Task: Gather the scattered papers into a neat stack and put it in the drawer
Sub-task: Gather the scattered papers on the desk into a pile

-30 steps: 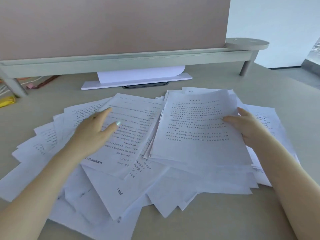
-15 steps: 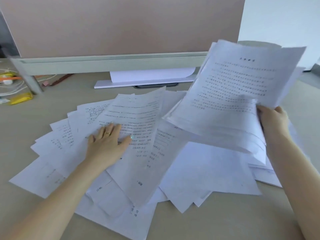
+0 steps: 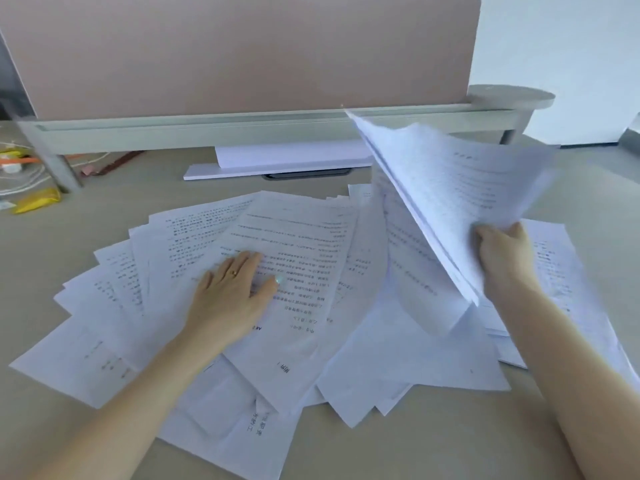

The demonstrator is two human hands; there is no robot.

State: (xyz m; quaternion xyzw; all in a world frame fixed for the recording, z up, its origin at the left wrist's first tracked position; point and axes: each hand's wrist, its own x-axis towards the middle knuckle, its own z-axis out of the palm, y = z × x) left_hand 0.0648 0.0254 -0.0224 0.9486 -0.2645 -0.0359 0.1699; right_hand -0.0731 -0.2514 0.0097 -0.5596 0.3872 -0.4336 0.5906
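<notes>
My left hand (image 3: 230,292) lies flat, fingers straight, on the scattered papers (image 3: 301,258). My right hand (image 3: 502,252) grips a tilted bundle of sheets (image 3: 446,188) above the desk (image 3: 415,452).

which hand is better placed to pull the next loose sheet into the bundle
Left, probably. The left hand lies open and flat on the scattered white printed sheets on the beige desk, free to slide one across. The right hand already grips the raised bundle of white papers.
</notes>
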